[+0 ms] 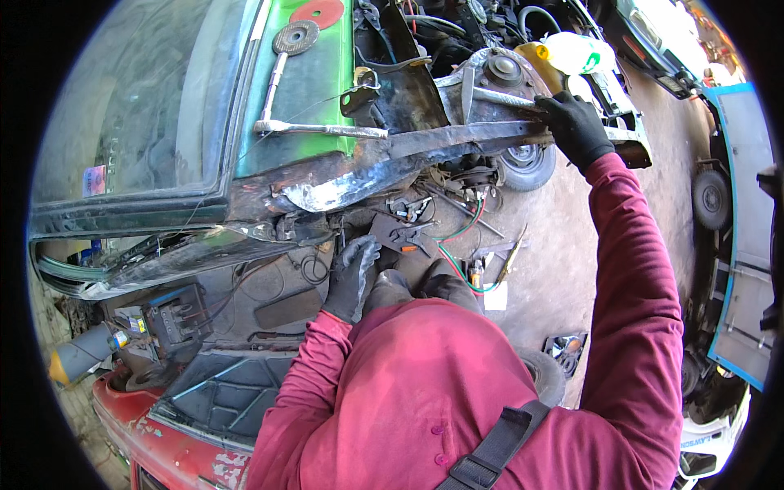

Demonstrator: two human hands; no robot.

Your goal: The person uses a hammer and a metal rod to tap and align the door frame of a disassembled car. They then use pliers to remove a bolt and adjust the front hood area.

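My right hand (578, 129), in a black glove, is closed round the handle of a hammer (502, 99) with a long narrow head. The hammer is over the stripped front of a car, beside a round strut mount (502, 69). Below it runs a bare, scuffed body rail (400, 147). My left hand (353, 273), in a dark glove with grey patches, hangs low by my knee. Its fingers are loosely bent and apart, and I see nothing held in them. Close to its fingertips is a dark metal plate (385, 232), with locking pliers (418, 239) beside it.
A ratchet wrench (327, 129) and a grinding disc (296, 37) lie on the green cowl. A plastic bottle (576, 54) rests in the engine bay. Red and green hoses (457, 269) cross the floor. Behind my left side is a red car (171, 433); a gas cylinder (82, 353) lies nearby.
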